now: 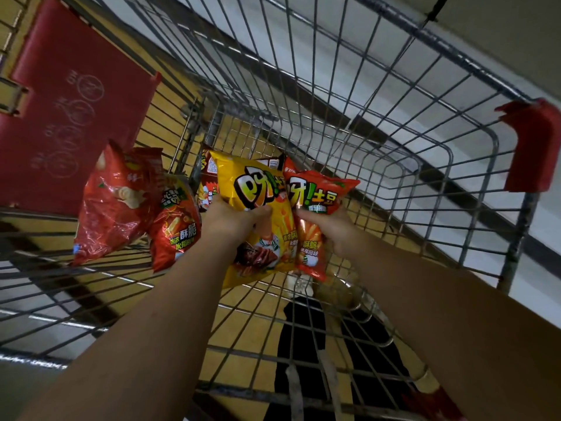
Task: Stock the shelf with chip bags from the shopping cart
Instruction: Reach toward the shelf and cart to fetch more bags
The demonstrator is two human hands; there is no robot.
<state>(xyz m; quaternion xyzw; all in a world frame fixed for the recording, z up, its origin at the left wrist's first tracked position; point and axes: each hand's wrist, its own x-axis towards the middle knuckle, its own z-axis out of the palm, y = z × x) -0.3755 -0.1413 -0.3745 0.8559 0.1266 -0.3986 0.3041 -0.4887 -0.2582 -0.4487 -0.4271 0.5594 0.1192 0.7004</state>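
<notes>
Both hands are reaching down into the wire shopping cart (379,123), each clamped on one chip bag. The left hand (233,221) is gripping the yellow bag (258,214), with the thumb pressing across the front of the bag near its middle. The right hand (329,227) is gripping the orange bag (318,208) along its right edge, with the fingers curling behind it. The two bags are touching side by side, the yellow one overlapping the orange one slightly. Each bag's long axis is running roughly away from the person, top edge farthest, so both are likely ready for lifting straight up and out.

Remaining stock is lying to the left: a large red bag (115,202) and a smaller red bag (176,226) are leaning against the cart's left side, nearer the left hand. Another bag (208,177) is partly hidden behind the yellow one. The shelf is not in view, so its direction from the cart cannot be told.
</notes>
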